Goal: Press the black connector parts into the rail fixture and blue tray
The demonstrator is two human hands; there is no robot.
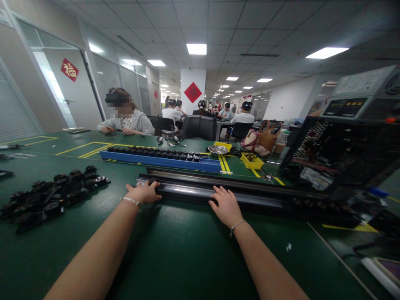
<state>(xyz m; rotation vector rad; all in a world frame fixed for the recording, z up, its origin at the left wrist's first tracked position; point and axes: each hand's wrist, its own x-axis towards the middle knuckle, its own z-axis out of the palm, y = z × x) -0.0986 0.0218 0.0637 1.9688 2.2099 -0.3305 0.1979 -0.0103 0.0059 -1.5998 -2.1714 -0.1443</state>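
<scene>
Across the table in front of me lies a long black metal rail with a shiny channel along it. At its left end is my left hand, its fingers closed around a small black part that they largely hide. My right hand rests near the rail's middle, fingers stretched out and laid against its near edge. Similar dark parts sit toward the rail's right end, blurred. On the left is a loose pile of small black parts.
Beyond the rail, a blue rail holds a row of black parts. Behind it stand a metal dish and a yellow bin. An open computer case rises at right. A person sits across the green table.
</scene>
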